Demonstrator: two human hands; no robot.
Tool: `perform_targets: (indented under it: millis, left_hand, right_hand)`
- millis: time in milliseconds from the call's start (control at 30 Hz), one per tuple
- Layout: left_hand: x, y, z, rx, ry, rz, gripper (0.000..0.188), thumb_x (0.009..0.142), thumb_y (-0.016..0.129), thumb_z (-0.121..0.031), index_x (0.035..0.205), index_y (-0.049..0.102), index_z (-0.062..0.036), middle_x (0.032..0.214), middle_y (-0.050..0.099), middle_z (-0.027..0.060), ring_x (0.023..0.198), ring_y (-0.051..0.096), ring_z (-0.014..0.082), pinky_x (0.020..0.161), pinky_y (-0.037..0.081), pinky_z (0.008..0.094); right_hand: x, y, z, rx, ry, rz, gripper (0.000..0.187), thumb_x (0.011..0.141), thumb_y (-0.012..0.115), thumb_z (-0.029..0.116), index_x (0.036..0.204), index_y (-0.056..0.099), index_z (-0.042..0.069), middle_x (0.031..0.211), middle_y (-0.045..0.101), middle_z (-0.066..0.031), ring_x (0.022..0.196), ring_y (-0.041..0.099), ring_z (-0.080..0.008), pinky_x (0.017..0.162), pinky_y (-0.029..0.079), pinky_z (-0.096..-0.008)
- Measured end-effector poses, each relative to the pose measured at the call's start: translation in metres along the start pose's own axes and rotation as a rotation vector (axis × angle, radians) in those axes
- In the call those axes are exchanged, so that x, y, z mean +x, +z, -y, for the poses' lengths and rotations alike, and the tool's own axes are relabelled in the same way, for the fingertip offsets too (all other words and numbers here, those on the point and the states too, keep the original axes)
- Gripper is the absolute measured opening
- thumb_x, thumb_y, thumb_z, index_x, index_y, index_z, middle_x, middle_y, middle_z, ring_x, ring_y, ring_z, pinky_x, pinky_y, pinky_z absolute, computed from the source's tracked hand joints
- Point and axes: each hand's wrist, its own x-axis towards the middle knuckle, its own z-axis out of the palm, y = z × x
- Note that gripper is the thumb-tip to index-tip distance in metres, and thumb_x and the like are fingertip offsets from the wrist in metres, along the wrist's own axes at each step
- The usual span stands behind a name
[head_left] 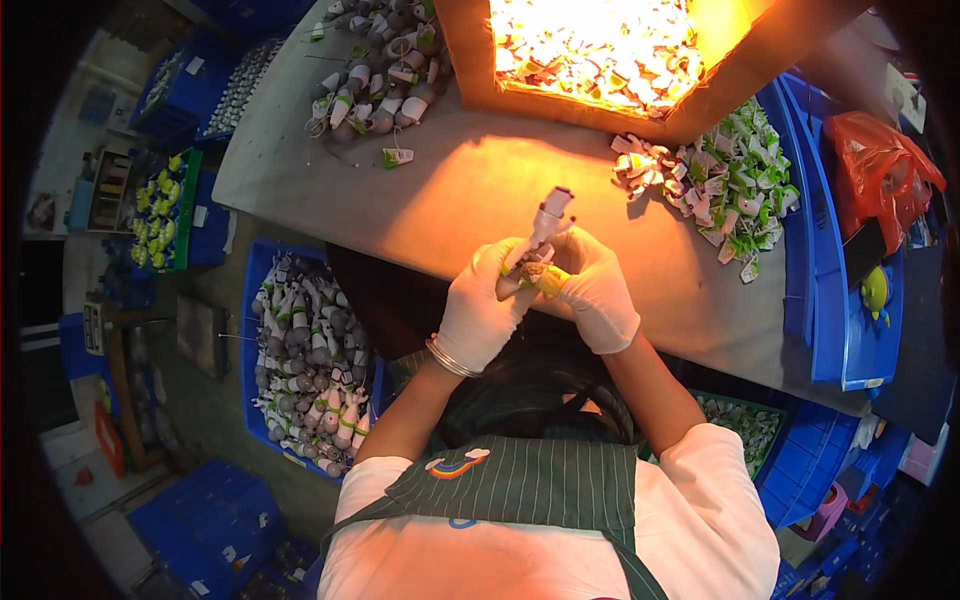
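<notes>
The left hand (484, 308) and right hand (600, 300), close together, both pinch the small toy (548, 224) at its near end, where light, even pressure should work best.

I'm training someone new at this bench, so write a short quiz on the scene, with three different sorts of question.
1. True or false: the left hand and the right hand both wear gloves.

2. What are the fingers of both hands gathered around?
A. a blue crate
B. a pale part
C. a cardboard box

3. Fill in the blank: the plastic bag at the far right of the picture is coloured ____.

Key
1. True
2. B
3. red
</notes>
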Motion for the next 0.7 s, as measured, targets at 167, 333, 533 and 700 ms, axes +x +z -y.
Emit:
perform_targets:
  millis: [167,333,533,700]
  left_hand:
    - [-0.001,0.004,0.006,-0.027,0.043,-0.035,0.045,0.078,0.074,-0.003,0.120,0.058,-0.0037,0.103,0.062,0.0141,0.096,0.065,0.0297,0.085,0.051,0.0373]
    - [0.000,-0.002,-0.001,0.026,0.068,0.074,0.049,0.078,0.075,-0.006,0.124,0.057,-0.0037,0.109,0.063,0.0156,0.100,0.065,0.0298,0.087,0.051,0.0363]
    - [-0.006,-0.011,0.007,-0.168,-0.242,0.282,0.049,0.081,0.075,-0.014,0.125,0.057,-0.0037,0.112,0.065,0.0176,0.101,0.066,0.0304,0.088,0.052,0.0368]
    - [-0.010,-0.003,0.013,0.059,-0.041,0.091,0.048,0.079,0.077,-0.013,0.122,0.057,-0.0036,0.110,0.065,0.0174,0.100,0.066,0.0311,0.085,0.053,0.0382]
  right_hand:
    - [-0.003,0.001,0.003,-0.018,0.004,-0.026,0.044,0.080,0.078,0.006,0.116,0.054,0.002,0.109,0.063,-0.0058,0.098,0.062,-0.0136,0.082,0.054,-0.0289]
    - [0.001,-0.007,-0.011,-0.001,-0.074,0.056,0.039,0.079,0.078,0.004,0.108,0.053,0.003,0.100,0.061,-0.0033,0.094,0.061,-0.0121,0.083,0.051,-0.0287]
    - [-0.001,-0.006,-0.044,-0.139,-0.254,-0.054,0.043,0.078,0.081,0.011,0.109,0.054,0.004,0.100,0.062,-0.0049,0.094,0.062,-0.0133,0.082,0.052,-0.0290]
    - [-0.004,-0.003,-0.032,-0.248,-0.164,-0.101,0.039,0.081,0.079,0.010,0.109,0.053,0.003,0.100,0.062,-0.0052,0.094,0.061,-0.0132,0.081,0.051,-0.0283]
